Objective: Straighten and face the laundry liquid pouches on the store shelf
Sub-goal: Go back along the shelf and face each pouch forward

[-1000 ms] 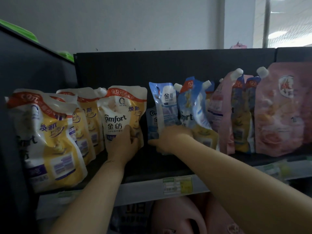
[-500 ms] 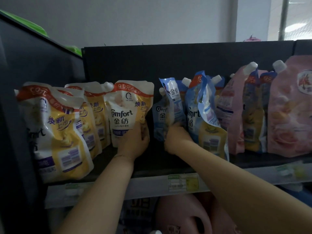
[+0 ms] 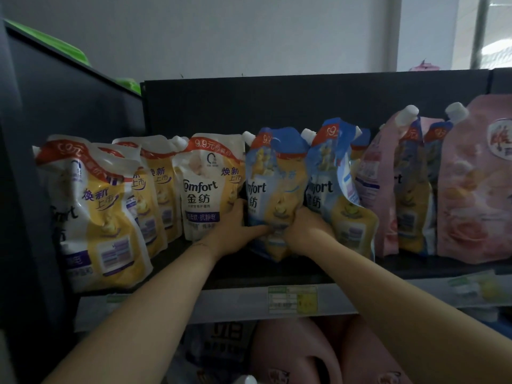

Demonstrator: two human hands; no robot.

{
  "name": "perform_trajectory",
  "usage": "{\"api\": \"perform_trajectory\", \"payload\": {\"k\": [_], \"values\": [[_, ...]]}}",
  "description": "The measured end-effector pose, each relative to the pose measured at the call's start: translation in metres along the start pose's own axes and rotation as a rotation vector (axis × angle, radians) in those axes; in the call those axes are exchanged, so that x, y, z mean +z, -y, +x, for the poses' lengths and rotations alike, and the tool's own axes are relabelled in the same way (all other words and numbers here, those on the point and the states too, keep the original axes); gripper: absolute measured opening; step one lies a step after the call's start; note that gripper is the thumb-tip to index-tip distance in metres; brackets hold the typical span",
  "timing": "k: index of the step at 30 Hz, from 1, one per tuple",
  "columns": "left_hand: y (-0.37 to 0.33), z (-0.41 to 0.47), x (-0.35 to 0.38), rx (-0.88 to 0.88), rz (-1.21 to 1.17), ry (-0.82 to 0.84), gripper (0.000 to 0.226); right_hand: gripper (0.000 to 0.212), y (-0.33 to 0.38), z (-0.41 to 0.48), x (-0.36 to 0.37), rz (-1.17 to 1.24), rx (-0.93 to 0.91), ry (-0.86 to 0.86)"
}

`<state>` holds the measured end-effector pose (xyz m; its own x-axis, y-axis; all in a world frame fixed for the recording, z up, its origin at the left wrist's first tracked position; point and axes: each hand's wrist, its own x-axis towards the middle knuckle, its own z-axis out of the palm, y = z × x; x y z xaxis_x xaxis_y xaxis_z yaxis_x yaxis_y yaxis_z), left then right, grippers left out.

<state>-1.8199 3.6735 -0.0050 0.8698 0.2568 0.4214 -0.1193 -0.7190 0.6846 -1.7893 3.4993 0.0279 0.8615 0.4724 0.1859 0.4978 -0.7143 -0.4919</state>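
Observation:
A blue and yellow Comfort pouch (image 3: pixel 273 187) stands in the middle of the dark shelf (image 3: pixel 277 273), its front facing me. My left hand (image 3: pixel 235 231) grips its lower left edge and my right hand (image 3: pixel 306 230) grips its lower right edge. To its left stand white and yellow Comfort pouches (image 3: pixel 206 184), the nearest one (image 3: pixel 91 212) leaning at the far left. A second blue pouch (image 3: pixel 332 184) leans to its right, partly twisted.
Pink pouches (image 3: pixel 473 184) and more blue-yellow ones (image 3: pixel 410 195) fill the right end. A dark side panel (image 3: pixel 16 189) closes the left. Price tags (image 3: pixel 292 299) run along the shelf's front rail. Pink jugs (image 3: pixel 296 353) stand below.
The blue pouch, held edge-on by my right hand before, now stands facing front. My left hand has left the white and yellow pouch and taken the blue one's left edge.

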Motion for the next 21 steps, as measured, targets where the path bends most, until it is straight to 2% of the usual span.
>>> {"api": "perform_trajectory", "payload": {"k": [3, 5, 7, 8, 12, 18, 21], "values": [[-0.002, 0.003, 0.003, -0.070, -0.213, 0.015, 0.116, 0.025, -0.002, 0.005, -0.003, 0.029, 0.014, 0.014], [-0.001, 0.005, 0.006, -0.131, -0.264, 0.004, 0.122, 0.040, -0.002, 0.010, -0.004, 0.036, 0.010, 0.010], [-0.005, 0.007, 0.009, -0.184, -0.235, -0.026, 0.134, 0.057, -0.004, 0.013, -0.005, -0.014, 0.024, -0.020], [-0.007, 0.010, 0.010, -0.202, -0.197, -0.051, 0.137, 0.058, -0.007, 0.014, -0.005, -0.066, 0.027, -0.053], [-0.019, 0.020, 0.018, -0.257, -0.062, -0.098, 0.143, 0.042, -0.016, 0.015, -0.004, -0.205, 0.002, -0.144], [-0.044, 0.023, 0.058, -0.377, 0.096, -0.300, 0.104, 0.027, -0.018, 0.008, -0.010, -0.279, -0.007, -0.099], [-0.052, 0.029, 0.064, -0.411, 0.086, -0.237, 0.100, 0.033, -0.015, 0.005, -0.008, -0.188, -0.005, 0.003]]}}
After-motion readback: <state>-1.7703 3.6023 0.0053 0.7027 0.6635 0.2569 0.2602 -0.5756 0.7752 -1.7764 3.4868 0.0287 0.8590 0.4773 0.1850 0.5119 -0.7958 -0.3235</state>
